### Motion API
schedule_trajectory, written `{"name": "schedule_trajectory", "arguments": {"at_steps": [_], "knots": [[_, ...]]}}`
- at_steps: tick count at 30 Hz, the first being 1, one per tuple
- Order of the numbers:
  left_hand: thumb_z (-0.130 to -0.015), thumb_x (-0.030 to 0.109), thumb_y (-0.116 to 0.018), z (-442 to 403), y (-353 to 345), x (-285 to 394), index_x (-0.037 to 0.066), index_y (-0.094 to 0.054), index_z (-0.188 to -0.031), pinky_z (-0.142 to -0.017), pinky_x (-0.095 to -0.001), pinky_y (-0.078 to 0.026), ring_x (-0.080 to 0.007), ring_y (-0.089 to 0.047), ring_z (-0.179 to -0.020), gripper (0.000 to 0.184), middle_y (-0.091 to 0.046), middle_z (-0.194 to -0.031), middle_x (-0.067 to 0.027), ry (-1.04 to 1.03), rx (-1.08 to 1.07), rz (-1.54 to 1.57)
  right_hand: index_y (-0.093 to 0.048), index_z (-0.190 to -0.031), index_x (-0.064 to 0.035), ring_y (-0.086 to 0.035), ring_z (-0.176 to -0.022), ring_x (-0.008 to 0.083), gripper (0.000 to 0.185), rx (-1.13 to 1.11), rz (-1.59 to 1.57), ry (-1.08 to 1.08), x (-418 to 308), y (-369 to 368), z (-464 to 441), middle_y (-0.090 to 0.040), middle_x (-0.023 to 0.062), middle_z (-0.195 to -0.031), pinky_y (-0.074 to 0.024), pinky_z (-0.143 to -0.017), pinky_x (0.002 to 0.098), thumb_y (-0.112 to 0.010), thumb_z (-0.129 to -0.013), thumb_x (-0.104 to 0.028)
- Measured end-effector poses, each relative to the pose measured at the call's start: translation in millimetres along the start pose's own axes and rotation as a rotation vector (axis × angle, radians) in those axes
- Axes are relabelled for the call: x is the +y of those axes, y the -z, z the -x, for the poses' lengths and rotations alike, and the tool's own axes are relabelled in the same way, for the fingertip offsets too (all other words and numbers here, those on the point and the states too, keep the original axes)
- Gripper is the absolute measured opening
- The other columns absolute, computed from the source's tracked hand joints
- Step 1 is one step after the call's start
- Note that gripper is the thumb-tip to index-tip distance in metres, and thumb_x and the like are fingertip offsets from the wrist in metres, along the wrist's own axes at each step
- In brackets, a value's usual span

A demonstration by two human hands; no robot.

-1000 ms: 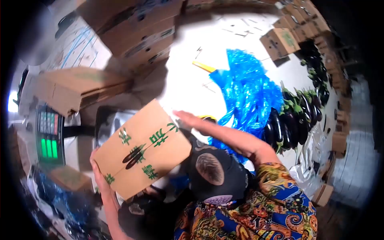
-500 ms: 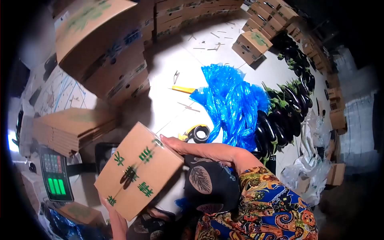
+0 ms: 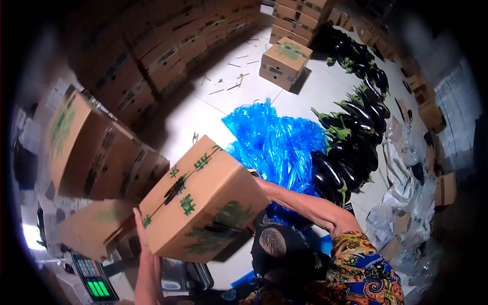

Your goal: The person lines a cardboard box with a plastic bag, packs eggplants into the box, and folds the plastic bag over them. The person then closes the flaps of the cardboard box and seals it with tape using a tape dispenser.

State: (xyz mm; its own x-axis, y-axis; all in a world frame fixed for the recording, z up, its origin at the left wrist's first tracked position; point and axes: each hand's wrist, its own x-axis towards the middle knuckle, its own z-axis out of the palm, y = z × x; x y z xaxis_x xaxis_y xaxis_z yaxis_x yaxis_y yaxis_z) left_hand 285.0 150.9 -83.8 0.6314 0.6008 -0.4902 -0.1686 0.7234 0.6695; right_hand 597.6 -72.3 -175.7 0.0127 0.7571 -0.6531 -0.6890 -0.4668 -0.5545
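A closed cardboard box (image 3: 208, 195) with green print is held up and tilted between my hands. My left hand (image 3: 141, 231) presses along its left side, thumb upward. Behind the far right edge, my right hand (image 3: 260, 184) grips the box, its fingers mostly hidden. Below the box shows the dark platform of a scale (image 3: 195, 276), with its lit green display (image 3: 98, 288) to the left. Just beyond my right forearm lies a heap of blue plastic bags (image 3: 277, 147).
Stacked cardboard boxes (image 3: 96, 157) stand at the left, with flattened cardboard (image 3: 96, 223) below. A long row of eggplants (image 3: 351, 157) curves along the right, beside crumpled clear plastic (image 3: 401, 198). A single closed box (image 3: 285, 63) sits on the floor ahead, near taller stacks (image 3: 300, 20).
The box has risen off the scale area, tilting so its printed side shows, with both hands still on it. My view has turned, and the tape dispenser is now nearly hidden.
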Motion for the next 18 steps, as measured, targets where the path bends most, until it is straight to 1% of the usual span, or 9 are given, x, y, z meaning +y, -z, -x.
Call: {"name": "schedule_trajectory", "arguments": {"at_steps": [6,7,10,12,13,14,15,16,18], "knots": [[-0.094,0.067,-0.042,-106.5,-64.6,-28.2,0.005,-0.054,-0.132,-0.096,-0.0393,-0.048,-0.0287,-0.06,-0.11,0.074,-0.06,-0.126,-0.0136,0.213,0.007,0.031,-0.033,-0.15,-0.0052,-0.037,-0.139,0.0285,0.069,0.092,-0.092,0.151,-18.8,76.1,32.6,-0.034,0.014,-0.154,-0.0369,-0.11,0.0429,-0.029,-0.103,-0.055],[-0.093,0.069,-0.041,-124.8,-74.8,-32.2,0.005,-0.054,-0.133,-0.099,-0.0403,-0.047,-0.0301,-0.059,-0.113,0.077,-0.059,-0.13,-0.0142,0.219,-0.025,0.013,-0.037,-0.149,-0.0065,-0.043,-0.135,0.0273,0.066,0.094,-0.122,0.216,-27.4,88.7,35.2,-0.04,0.0124,-0.151,-0.0397,-0.108,0.0421,-0.031,-0.103,-0.054],[-0.094,0.07,-0.034,-163.8,-143.9,-33.1,0.004,-0.051,-0.137,-0.102,-0.0411,-0.045,-0.0312,-0.057,-0.118,0.079,-0.056,-0.134,-0.0152,0.273,-0.032,0.031,-0.041,-0.146,-0.007,-0.049,-0.13,0.0254,0.062,0.217,-0.037,0.286,-80.0,131.8,50.7,-0.047,0.0106,-0.146,-0.0428,-0.105,0.0414,-0.035,-0.103,-0.052],[-0.095,0.07,-0.028,-192.9,-200.3,-28.8,0.004,-0.048,-0.14,-0.106,-0.0419,-0.042,-0.0318,-0.053,-0.125,0.082,-0.053,-0.139,-0.0156,0.29,-0.042,0.008,-0.047,-0.142,-0.007,-0.055,-0.123,0.024,0.059,0.433,0.013,0.475,-132.0,145.1,73.3,-0.053,0.0103,-0.14,-0.0456,-0.102,0.0406,-0.038,-0.103,-0.05],[-0.095,0.07,-0.025,-210.5,-230.3,-25.7,0.003,-0.046,-0.141,-0.107,-0.0422,-0.04,-0.0313,-0.051,-0.127,0.084,-0.051,-0.141,-0.0156,0.308,-0.122,0.036,-0.051,-0.138,-0.0065,-0.056,-0.122,0.0242,0.059,0.448,-0.044,0.394,-164.9,170.0,88.0,-0.055,0.0102,-0.138,-0.0462,-0.102,0.0402,-0.04,-0.102,-0.051],[-0.096,0.07,-0.023,-231.9,-264.7,-22.2,0.002,-0.044,-0.142,-0.108,-0.0424,-0.039,-0.0307,-0.049,-0.13,0.085,-0.049,-0.143,-0.0157,0.325,-0.21,0.063,-0.053,-0.135,-0.006,-0.056,-0.122,0.0242,0.061,0.579,-0.126,0.545,-208.6,159.4,112.3,-0.057,0.0113,-0.136,-0.0458,-0.102,0.0402,-0.04,-0.1,-0.054],[-0.095,0.071,-0.024,-249.7,-306.8,-20.7,0.005,-0.042,-0.143,-0.107,-0.0432,-0.039,-0.0313,-0.049,-0.128,0.083,-0.049,-0.143,-0.015,0.227,-0.29,0.002,-0.053,-0.134,-0.0056,-0.056,-0.122,0.0254,0.063,0.412,-0.246,0.606,-233.0,209.1,124.4,-0.057,0.0116,-0.134,-0.0448,-0.104,0.0414,-0.041,-0.099,-0.057],[-0.095,0.071,-0.025,-265.5,-347.5,-21.7,0.007,-0.041,-0.145,-0.106,-0.0439,-0.04,-0.0318,-0.049,-0.127,0.082,-0.048,-0.142,-0.0144,0.125,-0.367,-0.05,-0.049,-0.136,-0.004,-0.061,-0.114,0.024,0.062,0.368,-0.339,0.747,-266.1,206.0,144.5,-0.061,0.0129,-0.126,-0.0497,-0.099,0.0404,-0.039,-0.1,-0.054],[-0.091,0.073,-0.037,-296.5,-411.4,-30.5,0.01,-0.038,-0.145,-0.099,-0.0571,-0.042,-0.0388,-0.045,-0.129,0.083,-0.04,-0.148,-0.0123,0.099,-0.286,-0.146,-0.026,-0.151,-0.0086,-0.04,-0.135,0.0361,0.074,0.383,-0.443,0.958,-310.6,197.8,163.2,-0.036,0.0227,-0.149,-0.032,-0.114,0.0468,-0.041,-0.098,-0.059]]}}
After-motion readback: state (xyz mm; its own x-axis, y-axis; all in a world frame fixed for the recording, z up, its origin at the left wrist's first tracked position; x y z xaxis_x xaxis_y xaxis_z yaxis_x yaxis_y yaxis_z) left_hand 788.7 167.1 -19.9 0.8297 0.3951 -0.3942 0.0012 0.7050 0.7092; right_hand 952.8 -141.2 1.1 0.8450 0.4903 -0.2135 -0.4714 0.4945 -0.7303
